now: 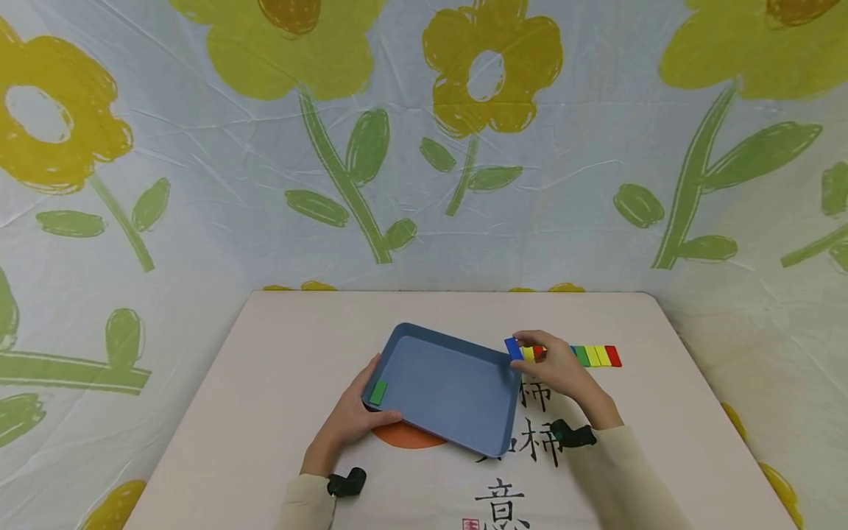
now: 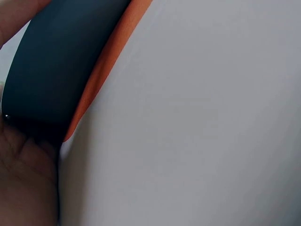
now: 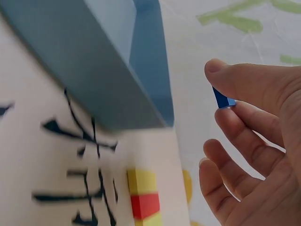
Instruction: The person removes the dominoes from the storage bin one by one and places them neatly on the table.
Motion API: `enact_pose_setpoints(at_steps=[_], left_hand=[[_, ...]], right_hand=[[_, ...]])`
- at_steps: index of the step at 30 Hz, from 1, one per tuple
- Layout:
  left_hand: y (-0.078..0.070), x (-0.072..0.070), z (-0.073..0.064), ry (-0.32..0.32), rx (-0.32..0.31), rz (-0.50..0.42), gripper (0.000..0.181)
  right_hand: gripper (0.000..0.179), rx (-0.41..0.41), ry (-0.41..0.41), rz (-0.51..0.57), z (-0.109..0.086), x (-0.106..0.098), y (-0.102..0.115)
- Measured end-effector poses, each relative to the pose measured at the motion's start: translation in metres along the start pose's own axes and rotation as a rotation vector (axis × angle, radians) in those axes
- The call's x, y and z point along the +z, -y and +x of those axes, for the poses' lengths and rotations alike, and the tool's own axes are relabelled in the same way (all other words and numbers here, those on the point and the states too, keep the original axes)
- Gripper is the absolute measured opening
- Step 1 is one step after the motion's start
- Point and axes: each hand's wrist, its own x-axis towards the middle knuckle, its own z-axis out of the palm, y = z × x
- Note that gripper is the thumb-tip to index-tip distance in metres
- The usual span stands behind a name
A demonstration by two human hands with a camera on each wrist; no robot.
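My left hand point(image 1: 354, 412) grips the near-left corner of a blue-grey tray point(image 1: 450, 390), its thumb along the rim. In the left wrist view, the tray's dark outer side point(image 2: 51, 61) meets the palm point(image 2: 26, 174). One green block point(image 1: 378, 392) lies inside the tray near that corner. Whether the tray touches the table I cannot tell. Beyond the tray's right corner, my right hand point(image 1: 555, 364) pinches a blue block point(image 1: 513, 349) between thumb and fingers. The right wrist view shows this blue block point(image 3: 222, 100) mostly covered by the thumb.
A row of coloured blocks point(image 1: 596, 356) lies on the table right of the tray, partly hidden behind my right hand. The pale tabletop point(image 1: 265, 412) bears black brush characters point(image 1: 500, 508) and an orange disc point(image 1: 407, 436). Flower-printed cloth point(image 1: 530, 221) hangs behind the table.
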Motion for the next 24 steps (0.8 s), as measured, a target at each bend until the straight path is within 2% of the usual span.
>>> enact_pose_setpoints(at_steps=[5,16,24], left_hand=[[0.0,0.0,0.0,-0.001,-0.001,0.005,0.117],[-0.001,0.0,0.0,0.002,-0.011,0.005,0.117],[-0.001,0.0,-0.001,0.002,-0.012,0.005,0.118]], right_hand=[[0.056,0.037,-0.021,-0.009,-0.005,-0.013,-0.014],[0.056,0.096,-0.06,-0.104,-0.021,-0.044,-0.042],[0.058,0.123,-0.055,-0.146,-0.034,-0.059,-0.058]])
